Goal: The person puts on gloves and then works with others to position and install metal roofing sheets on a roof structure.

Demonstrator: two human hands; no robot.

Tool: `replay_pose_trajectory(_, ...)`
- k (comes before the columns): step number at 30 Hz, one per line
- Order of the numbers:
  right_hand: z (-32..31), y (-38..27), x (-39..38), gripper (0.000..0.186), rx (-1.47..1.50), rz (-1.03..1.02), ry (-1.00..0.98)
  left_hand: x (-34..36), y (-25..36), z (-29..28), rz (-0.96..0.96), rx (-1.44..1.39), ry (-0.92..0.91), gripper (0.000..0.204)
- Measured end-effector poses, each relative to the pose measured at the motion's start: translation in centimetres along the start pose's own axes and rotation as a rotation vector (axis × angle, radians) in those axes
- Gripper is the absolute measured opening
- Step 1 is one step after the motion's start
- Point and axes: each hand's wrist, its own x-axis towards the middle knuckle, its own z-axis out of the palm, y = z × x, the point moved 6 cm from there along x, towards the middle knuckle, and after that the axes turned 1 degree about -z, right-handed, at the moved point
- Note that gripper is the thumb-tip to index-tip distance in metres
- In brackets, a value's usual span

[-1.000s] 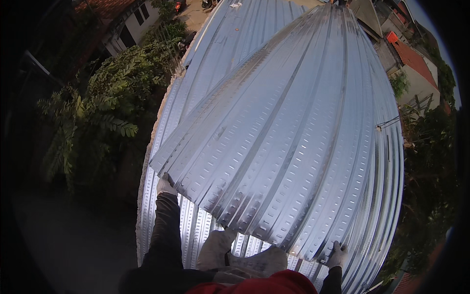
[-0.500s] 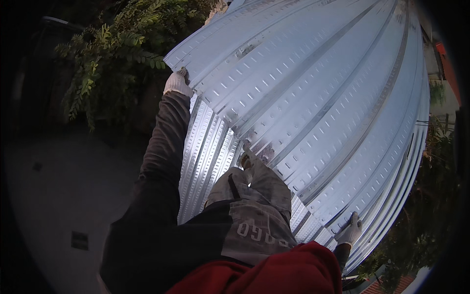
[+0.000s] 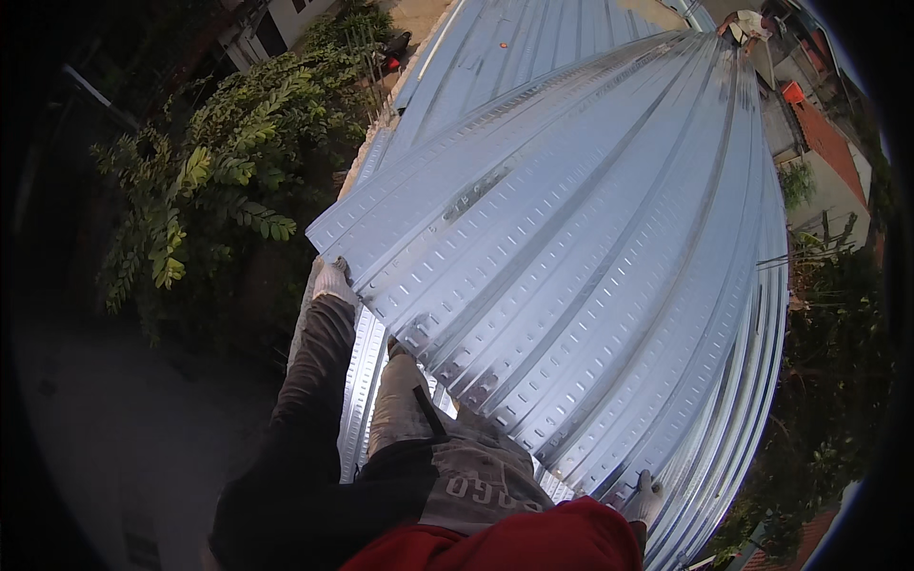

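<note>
My left hand point(image 3: 333, 278), in a pale glove, grips the near left corner of a large ribbed silver metal sheet point(image 3: 571, 247). On the sheet's near edge at lower right, my right hand point(image 3: 647, 497), also gloved, has its fingers wrapped round the metal. More metal sheets point(image 3: 505, 29) lie beneath it, showing at the upper left, along the right side and around my legs point(image 3: 400, 409). At the far end of the held sheet, a co-worker point(image 3: 743, 30) bends over it; what their hands hold is too small to tell.
A rough ledge point(image 3: 369, 143) runs along the roof's left edge. Beyond it are leafy branches point(image 3: 219, 181), a lower paved ground point(image 3: 114, 438) and a parked motorbike point(image 3: 395, 49). Houses with red roofs point(image 3: 828, 152), thin rods point(image 3: 814, 238) and dark foliage line the right.
The view dipped toward my legs, then rose again. The held sheet's near left corner has shifted toward the roof's left edge, my hands still on it. The co-worker shows more fully.
</note>
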Motion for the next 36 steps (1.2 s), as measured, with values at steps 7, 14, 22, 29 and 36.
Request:
replay_pose_trajectory(7, -3.1, 1.0, -0.8, 0.025, -0.118, -0.080, 0.151, 1.3, -0.1, 1.0, 0.061, 0.139, -0.120, 0.013)
replay_pose_trajectory(14, -5.1, 2.5, 0.7, 0.029, -0.251, -0.224, 0.259, 3.6, 3.9, 1.8, 0.737, 1.656, -0.248, 0.018)
replay_pose_trajectory(22, -3.7, 1.5, 0.9, 0.037, -0.298, -0.155, 0.322, 3.2, 5.6, 8.9, 0.210, 0.695, -0.237, 0.021)
replay_pose_trajectory(29, -0.8, 1.0, 9.0, 0.038, -0.215, -0.134, 0.347, 7.5, 3.7, 17.0, -0.096, 0.321, -0.293, 0.031)
replay_pose_trajectory(36, 2.2, -0.4, 13.6, 0.032, -0.150, -0.029, 0.253, 5.6, 3.4, 22.6, -0.031, 0.046, -0.247, 0.035)
